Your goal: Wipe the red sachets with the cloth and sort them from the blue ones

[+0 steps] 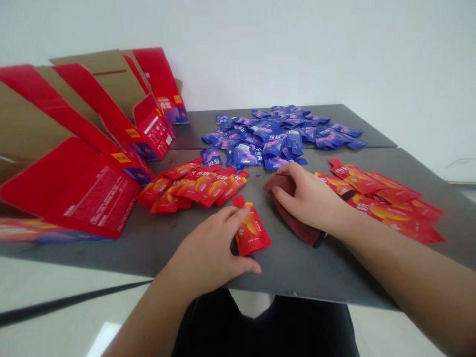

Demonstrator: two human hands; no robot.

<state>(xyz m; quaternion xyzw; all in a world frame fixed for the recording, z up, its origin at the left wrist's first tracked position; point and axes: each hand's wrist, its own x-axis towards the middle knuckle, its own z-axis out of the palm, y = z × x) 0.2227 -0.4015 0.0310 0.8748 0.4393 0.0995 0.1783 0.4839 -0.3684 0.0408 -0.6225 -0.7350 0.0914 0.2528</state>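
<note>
My left hand [213, 248] grips a single red pouch [253, 230] by its left edge, low on the dark grey table [156, 245] near the front edge. My right hand [307, 193] lies on a dark maroon cloth [297, 225] in the middle of the table, fingers curled over it. A row of red pouches [193, 187] lies just beyond my left hand. Another spread of red pouches [386, 198] lies to the right of my right hand.
A heap of blue pouches [277, 134] covers the far middle of the table. Several flattened red and brown cardboard boxes [85, 148] lean in a stack at the left. A white wall stands behind.
</note>
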